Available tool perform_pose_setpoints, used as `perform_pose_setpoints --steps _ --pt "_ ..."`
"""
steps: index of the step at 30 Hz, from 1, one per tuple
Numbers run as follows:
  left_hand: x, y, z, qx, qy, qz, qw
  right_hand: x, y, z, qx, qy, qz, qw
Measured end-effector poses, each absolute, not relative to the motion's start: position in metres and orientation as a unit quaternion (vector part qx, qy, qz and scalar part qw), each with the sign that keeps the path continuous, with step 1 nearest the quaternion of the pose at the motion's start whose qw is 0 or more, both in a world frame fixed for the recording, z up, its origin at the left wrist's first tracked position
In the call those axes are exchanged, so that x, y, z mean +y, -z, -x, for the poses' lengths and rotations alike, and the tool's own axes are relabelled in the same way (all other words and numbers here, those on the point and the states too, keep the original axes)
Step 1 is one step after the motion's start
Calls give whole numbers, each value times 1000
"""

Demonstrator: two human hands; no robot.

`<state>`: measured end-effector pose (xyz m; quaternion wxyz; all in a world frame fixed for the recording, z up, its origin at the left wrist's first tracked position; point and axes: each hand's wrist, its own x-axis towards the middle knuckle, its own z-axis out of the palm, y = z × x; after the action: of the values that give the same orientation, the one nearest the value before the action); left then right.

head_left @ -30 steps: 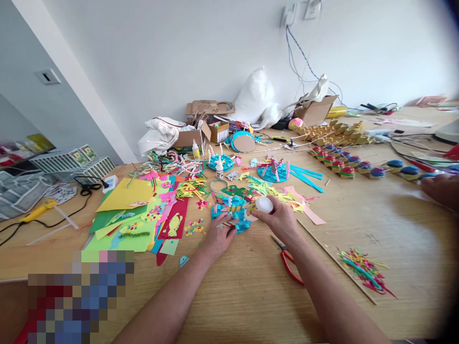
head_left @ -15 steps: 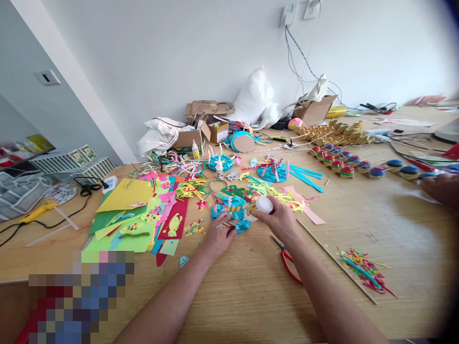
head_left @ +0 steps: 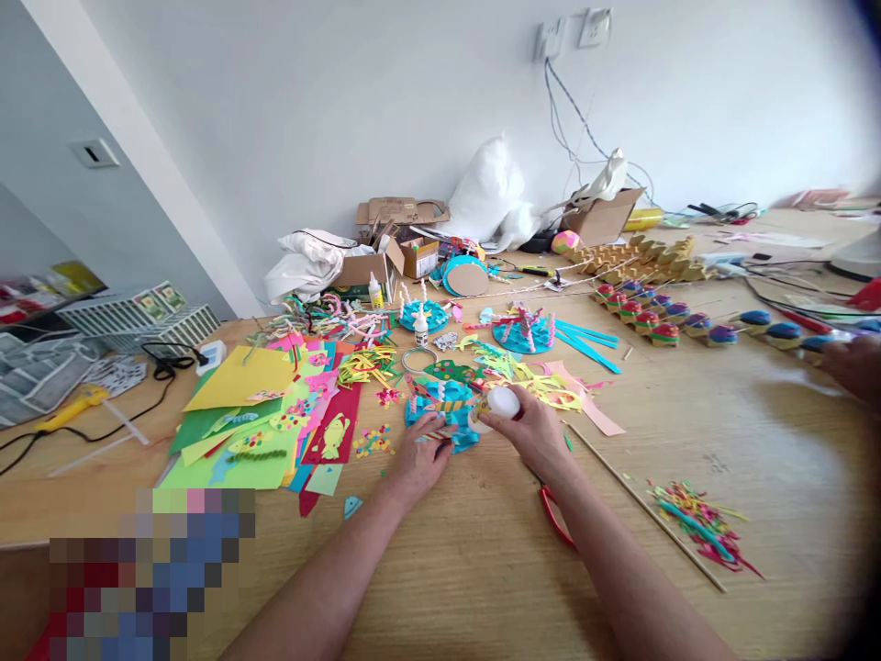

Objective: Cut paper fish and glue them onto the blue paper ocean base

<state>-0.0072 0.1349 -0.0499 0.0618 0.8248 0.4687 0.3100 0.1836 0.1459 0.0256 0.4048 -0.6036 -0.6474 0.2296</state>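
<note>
In the head view, a blue crumpled-paper craft (head_left: 462, 437) lies on the table before me, with striped paper pieces on it. My left hand (head_left: 421, 464) is closed at its near left edge, fingertips by a striped piece. Tilted over the craft's right side is a white glue bottle (head_left: 501, 403) with a yellowish label. My right hand (head_left: 537, 428) has its fingers wrapped round the bottle, whose nozzle points left toward the craft and is hard to make out. Red-handled scissors (head_left: 552, 516) lie partly under my right forearm.
Colored paper sheets (head_left: 240, 381) are stacked at left. A thin wooden stick (head_left: 647, 508) and paper scraps (head_left: 698, 519) lie at right. Behind stand another glue bottle (head_left: 420, 327) and a finished-looking blue craft (head_left: 524, 334). Another person's hand (head_left: 853, 365) is at far right, near painted egg-carton pieces (head_left: 722, 334).
My right hand and the glue bottle have shifted slightly left and down, closer over the craft. My right forearm covers more of the scissors. My left hand stays at the craft.
</note>
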Motion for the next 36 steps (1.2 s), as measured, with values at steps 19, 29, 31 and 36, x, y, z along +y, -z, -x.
perform_pose_setpoints --steps 19,29,31,36 --pt "135 52 7 470 -310 -825 52 147 -16 -189 -634 -238 603 422" --pt "137 57 8 462 -324 -824 48 149 -11 -191 -587 -304 587 467" --pt "137 57 8 459 -328 -825 47 149 -11 -193 -546 -353 570 502" --pt "137 57 8 453 -339 -823 45 147 -13 -199 -435 -456 526 572"
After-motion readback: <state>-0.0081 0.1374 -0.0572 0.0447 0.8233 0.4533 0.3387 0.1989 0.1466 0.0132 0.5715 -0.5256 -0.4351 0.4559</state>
